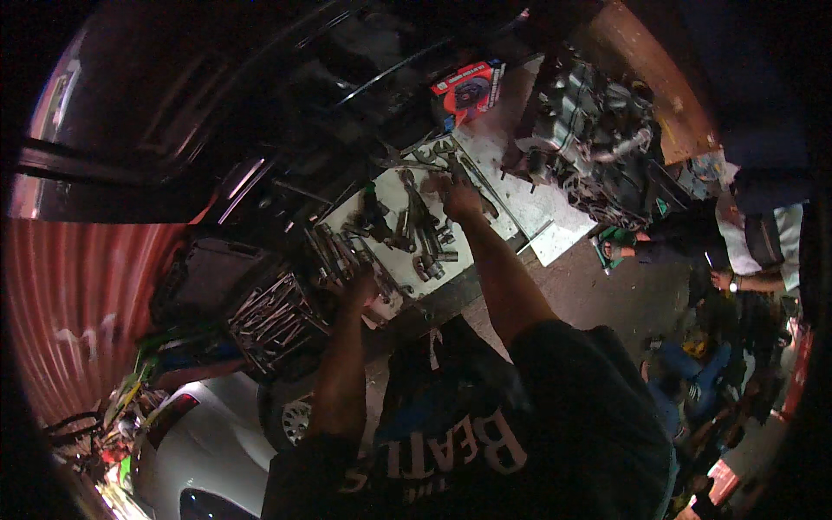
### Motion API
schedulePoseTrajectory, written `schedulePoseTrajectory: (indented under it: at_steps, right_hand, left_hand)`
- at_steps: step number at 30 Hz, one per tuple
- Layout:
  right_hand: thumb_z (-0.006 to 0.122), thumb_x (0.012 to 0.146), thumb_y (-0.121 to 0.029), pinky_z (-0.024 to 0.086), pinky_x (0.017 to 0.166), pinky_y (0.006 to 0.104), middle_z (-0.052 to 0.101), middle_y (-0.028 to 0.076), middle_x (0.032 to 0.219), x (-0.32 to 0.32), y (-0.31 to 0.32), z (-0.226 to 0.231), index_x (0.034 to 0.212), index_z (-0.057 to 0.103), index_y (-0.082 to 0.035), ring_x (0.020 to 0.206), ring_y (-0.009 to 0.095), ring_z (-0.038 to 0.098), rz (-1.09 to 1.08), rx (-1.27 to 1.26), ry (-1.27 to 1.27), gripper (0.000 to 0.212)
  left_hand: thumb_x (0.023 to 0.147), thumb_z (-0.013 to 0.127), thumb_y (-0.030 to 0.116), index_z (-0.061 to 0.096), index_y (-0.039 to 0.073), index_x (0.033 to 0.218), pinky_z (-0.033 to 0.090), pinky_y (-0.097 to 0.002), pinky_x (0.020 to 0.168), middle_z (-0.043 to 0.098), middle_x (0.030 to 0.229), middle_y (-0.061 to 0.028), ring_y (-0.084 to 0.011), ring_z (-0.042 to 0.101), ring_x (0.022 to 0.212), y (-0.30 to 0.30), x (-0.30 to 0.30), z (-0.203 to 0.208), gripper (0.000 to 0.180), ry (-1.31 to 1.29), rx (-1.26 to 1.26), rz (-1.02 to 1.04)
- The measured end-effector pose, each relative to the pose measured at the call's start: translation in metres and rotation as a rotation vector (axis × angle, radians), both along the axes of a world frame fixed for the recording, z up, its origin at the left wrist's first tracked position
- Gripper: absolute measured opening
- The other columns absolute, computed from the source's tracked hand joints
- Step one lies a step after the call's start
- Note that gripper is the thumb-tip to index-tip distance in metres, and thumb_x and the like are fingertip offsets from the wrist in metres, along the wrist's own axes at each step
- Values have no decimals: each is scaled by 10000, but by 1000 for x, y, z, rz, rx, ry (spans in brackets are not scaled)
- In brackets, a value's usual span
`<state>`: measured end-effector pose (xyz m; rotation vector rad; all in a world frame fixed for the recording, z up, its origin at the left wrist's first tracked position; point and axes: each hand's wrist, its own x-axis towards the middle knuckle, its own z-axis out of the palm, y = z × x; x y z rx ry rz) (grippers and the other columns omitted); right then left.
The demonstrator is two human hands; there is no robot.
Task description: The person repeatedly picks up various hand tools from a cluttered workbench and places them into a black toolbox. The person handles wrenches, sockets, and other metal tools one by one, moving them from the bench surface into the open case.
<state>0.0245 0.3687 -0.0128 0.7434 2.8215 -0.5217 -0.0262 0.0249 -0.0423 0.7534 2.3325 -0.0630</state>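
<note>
A white board lies in front of me, covered with loose, dark hand tools. At its left side my left hand is down among a row of long metal tools; its fingers blur into the shadow. My right hand reaches to the board's far right part, beside several wrenches. Its fingertips merge with the dark tools, so whether they grip one is unclear. Between the hands lie a large wrench and several sockets.
An engine stands to the right beyond the board, near a red box. On the left, a tray of wrenches sits beside a black case. A silver car is at lower left. Other people are at right.
</note>
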Motion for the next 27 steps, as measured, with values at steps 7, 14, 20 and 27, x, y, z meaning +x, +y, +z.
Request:
schedulePoseTrajectory:
  at_steps: [7, 14, 20, 27]
  right_hand:
    - [436, 899, -203, 499, 862, 445, 462, 184, 1299, -56, -2, -17, 1214, 518, -58, 1163, 336, 499, -135, 28, 27, 356]
    - [431, 889, -194, 512, 789, 446, 566, 210, 1105, -66, 15, -10, 1210, 511, -38, 1043, 343, 570, 118, 158, 5, 366]
    - [472, 842, -151, 508, 780, 485, 581, 211, 1060, -70, 24, -9, 1123, 490, -27, 1029, 383, 561, 42, 208, 423, 308]
    - [485, 795, -119, 489, 828, 471, 593, 219, 1012, -86, 29, 23, 1124, 503, -45, 997, 414, 553, 88, 142, 500, 337]
  left_hand:
    - [807, 631, 468, 305, 56, 1391, 270, -486, 1037, 290, 1390, -256, -414, 299, 1256, -1, 2, 32, 786, -25, 14, 44]
    - [813, 631, 457, 332, 50, 1360, 292, -476, 999, 320, 1350, -245, -396, 328, 1207, 6, 3, 32, 745, -39, 38, 73]
    - [818, 631, 449, 355, 45, 1333, 310, -467, 967, 345, 1315, -236, -380, 352, 1166, 14, 4, 31, 710, -43, 46, 82]
    - [824, 631, 438, 382, 39, 1302, 332, -457, 930, 375, 1275, -225, -361, 381, 1117, 10, 10, 36, 671, -43, 46, 98]
